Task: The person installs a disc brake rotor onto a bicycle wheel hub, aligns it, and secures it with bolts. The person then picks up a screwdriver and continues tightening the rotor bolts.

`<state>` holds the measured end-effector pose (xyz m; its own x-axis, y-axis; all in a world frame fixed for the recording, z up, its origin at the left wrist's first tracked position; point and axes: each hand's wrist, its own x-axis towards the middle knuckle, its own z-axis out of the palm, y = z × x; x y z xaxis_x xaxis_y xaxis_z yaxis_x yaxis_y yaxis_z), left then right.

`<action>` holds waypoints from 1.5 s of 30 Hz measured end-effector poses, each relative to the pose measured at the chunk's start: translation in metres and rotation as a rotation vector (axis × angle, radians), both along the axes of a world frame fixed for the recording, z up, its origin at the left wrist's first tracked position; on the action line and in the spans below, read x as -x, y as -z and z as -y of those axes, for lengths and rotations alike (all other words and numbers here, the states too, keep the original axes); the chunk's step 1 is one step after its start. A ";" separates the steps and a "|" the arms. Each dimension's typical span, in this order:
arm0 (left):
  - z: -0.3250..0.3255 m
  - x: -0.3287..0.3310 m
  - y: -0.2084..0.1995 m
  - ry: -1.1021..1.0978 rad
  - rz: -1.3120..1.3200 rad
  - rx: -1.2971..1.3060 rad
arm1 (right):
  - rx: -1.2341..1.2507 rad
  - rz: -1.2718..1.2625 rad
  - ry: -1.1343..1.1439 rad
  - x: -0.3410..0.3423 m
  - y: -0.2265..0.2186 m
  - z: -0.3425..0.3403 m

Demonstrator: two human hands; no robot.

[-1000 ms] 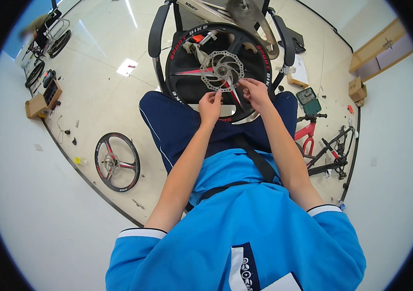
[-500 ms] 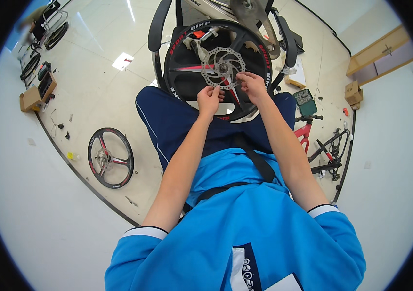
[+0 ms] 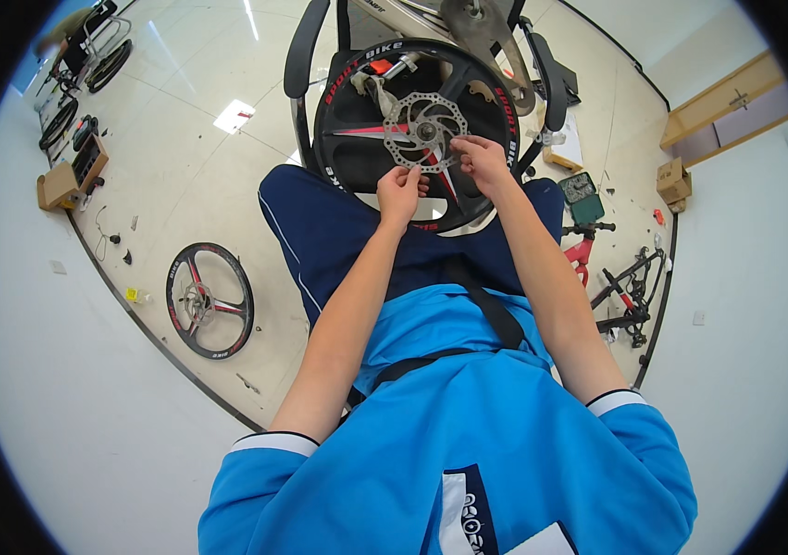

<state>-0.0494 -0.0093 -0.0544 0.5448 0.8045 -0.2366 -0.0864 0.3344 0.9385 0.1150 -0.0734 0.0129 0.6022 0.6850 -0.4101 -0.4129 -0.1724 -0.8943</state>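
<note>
A black bicycle wheel (image 3: 324, 120) with red and white lettering lies flat over a black chair, in front of my knees. At its hub sits a silver brake disc (image 3: 397, 141) with many cut-outs. My left hand (image 3: 400, 191) is closed, thumb and fingers pinching the disc's lower rim. At the disc's right rim, my right hand (image 3: 483, 166) is also closed, its fingertips bunched against the edge. Whether either hand also has a small part in it, the fingers hide.
The chair's armrests (image 3: 305, 51) flank the wheel, with a silver bike frame (image 3: 403, 14) beyond. A second wheel (image 3: 248, 305) lies on the floor to the left. On the right are a green tool case (image 3: 586, 209), a red frame part (image 3: 579, 254) and a black frame (image 3: 630, 301).
Almost nothing differs. Both hands stay at the brake disc's rim, and the view has shifted very slightly.
</note>
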 end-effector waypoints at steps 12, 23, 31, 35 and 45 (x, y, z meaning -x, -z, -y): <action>-0.001 0.002 0.000 -0.006 0.017 -0.005 | 0.130 0.425 -0.088 0.014 -0.011 -0.006; 0.000 0.001 0.000 -0.016 0.031 -0.001 | 0.221 0.916 -0.158 0.011 -0.001 -0.018; 0.001 0.002 0.000 -0.007 0.027 0.002 | 0.327 1.099 -0.262 0.014 -0.019 -0.021; 0.001 0.001 0.002 -0.017 0.026 -0.005 | 0.371 1.110 -0.290 0.009 -0.021 -0.024; 0.002 0.002 0.001 -0.003 0.020 0.000 | 0.278 1.115 -0.193 0.019 -0.016 -0.023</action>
